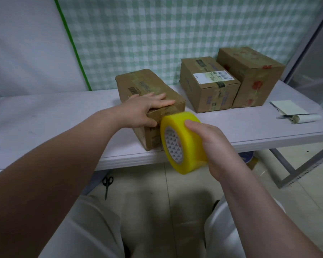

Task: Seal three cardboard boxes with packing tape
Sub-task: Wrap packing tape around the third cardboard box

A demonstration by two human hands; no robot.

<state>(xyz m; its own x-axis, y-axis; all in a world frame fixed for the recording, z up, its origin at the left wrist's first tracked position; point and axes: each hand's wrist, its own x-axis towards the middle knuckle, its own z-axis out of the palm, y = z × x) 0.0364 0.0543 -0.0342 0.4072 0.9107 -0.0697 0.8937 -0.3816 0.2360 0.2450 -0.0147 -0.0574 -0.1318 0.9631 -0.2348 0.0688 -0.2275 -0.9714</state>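
Three cardboard boxes stand on a white table (250,131). The nearest box (138,84) lies lengthwise at the table's front edge, and my left hand (144,110) presses flat on its near top corner. My right hand (211,144) grips a large yellow roll of packing tape (185,142), held upright just in front of that box's near end, over the table edge. A clear strip of tape seems to run from the roll onto the box. A second box (209,88) with a white label and a third box (250,75) with red flower prints stand at the back right.
A small roll of paper (306,118) and a flat sheet (287,107) lie at the table's right end. Scissors (107,185) lie on the tiled floor under the table. A checked cloth hangs behind. The table's metal leg (296,175) is at right.
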